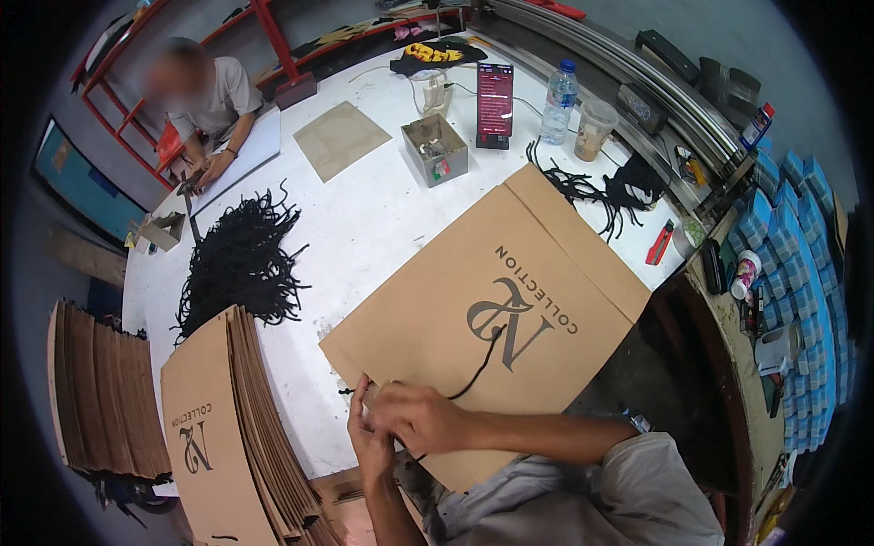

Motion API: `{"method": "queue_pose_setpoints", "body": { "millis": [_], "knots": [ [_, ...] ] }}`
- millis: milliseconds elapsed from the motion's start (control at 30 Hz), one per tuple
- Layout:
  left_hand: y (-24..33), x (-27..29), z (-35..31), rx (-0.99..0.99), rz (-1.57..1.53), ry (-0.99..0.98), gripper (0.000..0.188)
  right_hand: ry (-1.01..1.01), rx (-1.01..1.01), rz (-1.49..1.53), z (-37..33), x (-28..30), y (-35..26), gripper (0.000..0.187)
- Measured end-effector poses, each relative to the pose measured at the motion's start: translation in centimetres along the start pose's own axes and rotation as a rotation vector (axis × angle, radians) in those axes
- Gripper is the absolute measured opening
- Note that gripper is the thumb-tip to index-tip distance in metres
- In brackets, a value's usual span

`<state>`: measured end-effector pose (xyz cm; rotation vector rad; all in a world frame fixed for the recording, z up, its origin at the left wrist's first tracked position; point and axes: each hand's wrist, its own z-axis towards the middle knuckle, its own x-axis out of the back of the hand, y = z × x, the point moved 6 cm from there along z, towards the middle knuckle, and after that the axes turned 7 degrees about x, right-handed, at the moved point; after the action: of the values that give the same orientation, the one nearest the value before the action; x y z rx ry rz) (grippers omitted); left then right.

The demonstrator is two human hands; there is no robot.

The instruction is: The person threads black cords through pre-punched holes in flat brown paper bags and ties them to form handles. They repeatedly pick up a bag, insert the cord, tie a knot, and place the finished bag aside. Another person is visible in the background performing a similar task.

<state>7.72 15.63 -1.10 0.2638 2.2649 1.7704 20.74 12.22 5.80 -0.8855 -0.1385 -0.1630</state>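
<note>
A flat brown paper bag (428, 318) with a black printed logo lies slantwise over the table's near edge and my lap. A black cord (478, 371) comes out near the logo and runs to my right hand. My left hand (368, 435) grips the bag's near left edge, its fingertips up along that side. Over it, my right hand (423, 419) is curled closed, slightly blurred, where the cord reaches it. A short knotted black cord end (346, 391) sticks out beside my left fingertips. What lies between the two hands is hidden.
Stacked brown bags (196, 409) stand at left, with another stack (105, 391) beyond. Black cords (241, 259) lie heaped on the white table (364, 227). A grey box (435, 153), phone (494, 105), bottle (560, 100), cup (594, 130) and red cutter (660, 243) sit farther off. A person (214, 105) works at far left.
</note>
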Motion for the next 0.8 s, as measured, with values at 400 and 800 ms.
{"method": "queue_pose_setpoints", "body": {
  "millis": [400,800],
  "knots": [
    [2.0,1.7,-0.7,-0.392,0.429,0.177,0.013,-0.112,-0.159,-0.154,-1.3,-1.4,5.2,0.011],
    [0.6,0.6,0.1,-0.360,0.184,0.263,0.010,0.038,-0.409,0.143,-1.7,-0.1,7.8,0.007]
  ]
}}
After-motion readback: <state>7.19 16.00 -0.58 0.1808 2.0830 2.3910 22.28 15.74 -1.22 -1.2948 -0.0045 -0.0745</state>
